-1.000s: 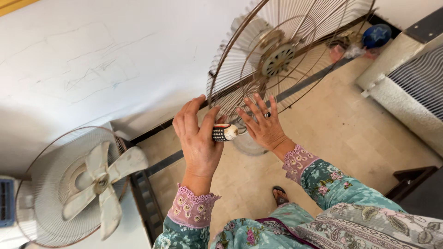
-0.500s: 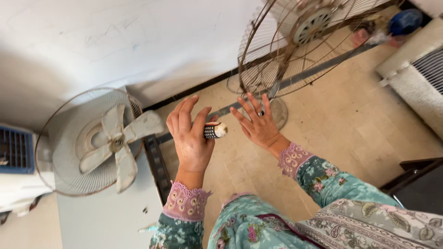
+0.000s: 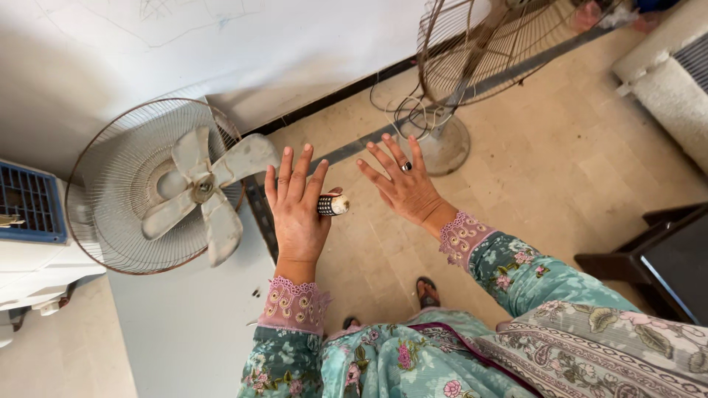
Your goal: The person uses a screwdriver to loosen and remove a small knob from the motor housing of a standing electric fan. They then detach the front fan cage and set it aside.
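Knob-like small cylinder, black-and-white ribbed with a pale cap [image 3: 332,204], sits pinched between thumb and palm of the left hand [image 3: 297,214], 4 fingers spread so the grip stays light. Beside it, the right hand [image 3: 404,186] hovers released, holding nothing, near the pedestal fan's round base [image 3: 442,147].

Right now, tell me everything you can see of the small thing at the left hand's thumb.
The small knob-like piece is a short cylinder with a dark, ribbed band and a pale, rounded end that points right. It looks like plastic or metal; I cannot tell which. It lies level, pinched at the thumb side of the left hand, whose fingers are spread upward. The right hand is close beside it but not touching.
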